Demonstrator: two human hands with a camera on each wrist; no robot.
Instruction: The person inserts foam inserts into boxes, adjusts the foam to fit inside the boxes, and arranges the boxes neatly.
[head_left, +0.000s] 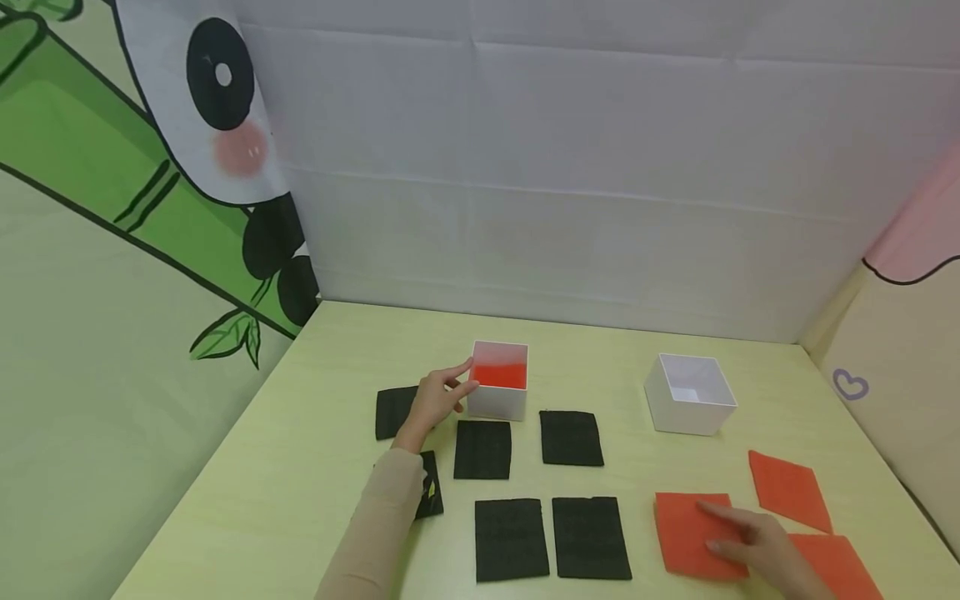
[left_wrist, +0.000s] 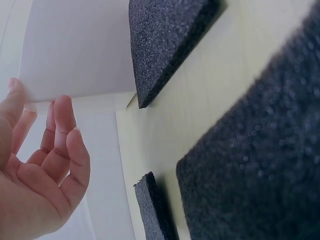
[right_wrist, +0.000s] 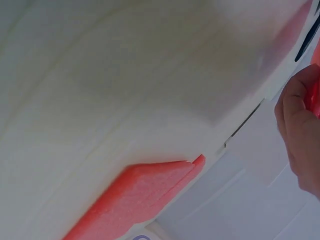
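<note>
My left hand (head_left: pixel 438 400) holds a white open-topped box (head_left: pixel 497 403) at its left side, thumb and index finger at the rim. A red-orange piece (head_left: pixel 500 376) lies inside that box. In the left wrist view, the other fingers of the left hand (left_wrist: pixel 50 165) curve loosely below the box wall (left_wrist: pixel 80 50). My right hand (head_left: pixel 757 546) grips a red-orange foam square (head_left: pixel 686 533) at the front right, thumb and fingers over its right part. The right wrist view catches the right hand (right_wrist: pixel 300 125) at its edge, with red foam (right_wrist: pixel 314 97) at the fingers.
Several black foam squares (head_left: pixel 512 540) lie on the pale yellow table (head_left: pixel 285 467); one has a yellow mark. A second white box (head_left: pixel 690 408) stands at the right. Two other red-orange squares (head_left: pixel 791 490) lie near the right edge. A white cloth wall (head_left: pixel 562 167) rises behind.
</note>
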